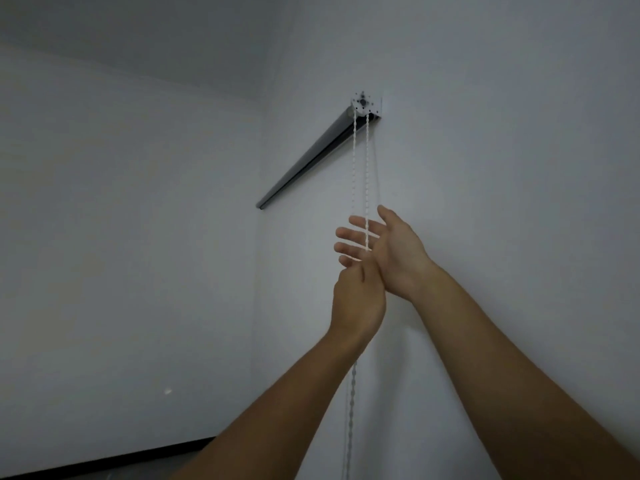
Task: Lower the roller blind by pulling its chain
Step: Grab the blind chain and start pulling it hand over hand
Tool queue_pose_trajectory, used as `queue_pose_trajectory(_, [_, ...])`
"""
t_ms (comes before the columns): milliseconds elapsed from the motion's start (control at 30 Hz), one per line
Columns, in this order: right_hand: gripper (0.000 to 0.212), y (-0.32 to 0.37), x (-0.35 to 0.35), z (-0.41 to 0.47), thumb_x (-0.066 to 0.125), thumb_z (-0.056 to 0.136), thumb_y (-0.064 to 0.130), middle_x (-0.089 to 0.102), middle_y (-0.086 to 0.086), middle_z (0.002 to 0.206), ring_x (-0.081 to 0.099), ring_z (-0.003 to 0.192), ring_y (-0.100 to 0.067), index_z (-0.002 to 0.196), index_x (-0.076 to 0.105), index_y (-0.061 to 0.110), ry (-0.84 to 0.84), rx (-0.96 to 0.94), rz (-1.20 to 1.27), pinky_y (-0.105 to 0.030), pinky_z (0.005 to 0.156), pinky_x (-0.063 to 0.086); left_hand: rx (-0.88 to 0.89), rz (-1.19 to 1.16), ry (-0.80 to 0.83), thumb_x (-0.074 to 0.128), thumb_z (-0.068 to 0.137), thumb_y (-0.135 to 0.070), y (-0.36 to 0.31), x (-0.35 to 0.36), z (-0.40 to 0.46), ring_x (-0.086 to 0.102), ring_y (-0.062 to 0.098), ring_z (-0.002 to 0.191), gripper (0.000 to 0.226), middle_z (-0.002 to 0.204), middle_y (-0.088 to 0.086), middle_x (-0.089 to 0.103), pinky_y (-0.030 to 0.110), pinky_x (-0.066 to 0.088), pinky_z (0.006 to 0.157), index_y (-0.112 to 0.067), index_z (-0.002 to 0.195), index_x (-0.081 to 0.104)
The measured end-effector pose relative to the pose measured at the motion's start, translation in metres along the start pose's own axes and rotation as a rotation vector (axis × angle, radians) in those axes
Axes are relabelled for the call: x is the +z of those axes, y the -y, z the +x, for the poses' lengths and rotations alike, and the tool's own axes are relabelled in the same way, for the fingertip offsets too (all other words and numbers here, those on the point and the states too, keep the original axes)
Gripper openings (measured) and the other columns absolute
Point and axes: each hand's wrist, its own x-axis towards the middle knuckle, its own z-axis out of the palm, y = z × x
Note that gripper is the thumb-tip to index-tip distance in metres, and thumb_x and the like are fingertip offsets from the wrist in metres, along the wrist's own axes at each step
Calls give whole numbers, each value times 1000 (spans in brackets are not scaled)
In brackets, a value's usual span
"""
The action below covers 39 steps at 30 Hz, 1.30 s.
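A grey roller blind [311,157] is mounted high on the wall, rolled up, with a white bracket at its near end. A white bead chain [366,174] hangs from the bracket in two strands. My left hand [356,299] is closed around the chain below the right hand. My right hand [384,247] is raised just above it with fingers spread, and one chain strand runs across its palm. Below the hands the chain [351,393] drops on toward the floor.
White walls meet in a corner to the left of the blind. A dark skirting strip [104,459] runs along the base of the left wall.
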Motion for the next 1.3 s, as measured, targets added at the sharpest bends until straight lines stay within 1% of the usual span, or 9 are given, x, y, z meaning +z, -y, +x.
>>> queue_pose_trajectory(100, [40, 9, 9, 9, 44, 103, 41, 69, -7, 70, 60, 53, -19, 119, 61, 9, -4, -12, 27, -24, 46, 46, 45, 24, -2, 26, 109, -36, 5, -1, -1, 48, 3, 48, 53, 59, -4, 52, 22, 37, 51, -14, 70, 55])
queue_pose_trajectory(233, [30, 12, 11, 17, 45, 104, 39, 42, 4, 55, 28, 39, -9, 99, 60, 14, -58, -9, 67, -21, 32, 22, 99, 81, -6, 26, 109, -31, 6, 0, -5, 38, -1, 38, 52, 52, -8, 38, 13, 29, 42, -20, 59, 35])
queue_pose_trajectory(367, [34, 1, 7, 19, 44, 105, 37, 29, 8, 46, 18, 34, -7, 78, 49, 18, -124, -56, 6, -21, 30, 16, 85, 106, 17, 26, 109, -30, 14, 1, -12, 35, 4, 41, 51, 53, -9, 37, 17, 28, 45, -20, 60, 33])
queue_pose_trajectory(633, [34, -19, -10, 9, 42, 106, 37, 23, 8, 51, 15, 38, -8, 76, 43, 19, -118, -169, -87, -22, 32, 16, 9, -34, 41, 27, 108, -34, 34, 0, -21, 34, 6, 53, 45, 60, -5, 37, 26, 31, 55, -17, 67, 36])
queue_pose_trajectory(833, [34, -21, -9, -5, 41, 106, 35, 23, 7, 50, 15, 39, -9, 76, 43, 19, -130, -230, -171, -22, 32, 18, -117, -92, 57, 21, 106, -45, 32, -8, 0, 60, 15, 72, 49, 83, 6, 64, 23, 45, 63, -15, 94, 57])
queue_pose_trajectory(933, [39, -29, -5, -14, 41, 106, 37, 27, 6, 49, 20, 37, -9, 72, 46, 19, -146, -250, -281, -21, 32, 22, -72, -92, 86, 21, 105, -47, 21, -11, 15, 64, 7, 68, 56, 82, 1, 71, 21, 45, 61, -17, 88, 65])
queue_pose_trajectory(1133, [43, -43, 0, -24, 38, 104, 27, 47, 2, 51, 35, 37, -6, 71, 62, 14, -262, -359, -550, -21, 34, 25, -94, -83, 192, 41, 93, -53, -8, -11, 40, 63, 4, 51, 55, 62, 0, 68, 24, 48, 56, -6, 77, 65])
queue_pose_trajectory(1233, [34, -48, -7, -29, 33, 101, 20, 42, 4, 47, 30, 37, -7, 85, 63, 11, -230, -360, -669, -21, 36, 23, -188, -51, 270, 59, 83, -54, -25, -13, 52, 68, 7, 76, 46, 90, 0, 72, 26, 46, 60, -13, 102, 61])
queue_pose_trajectory(1300, [35, -53, -10, -33, 34, 102, 24, 39, 11, 42, 28, 35, -6, 75, 55, 17, -181, -375, -756, -22, 37, 23, -259, -26, 308, 68, 78, -50, -36, -13, 62, 69, 11, 82, 49, 96, 1, 71, 28, 47, 60, -14, 110, 55])
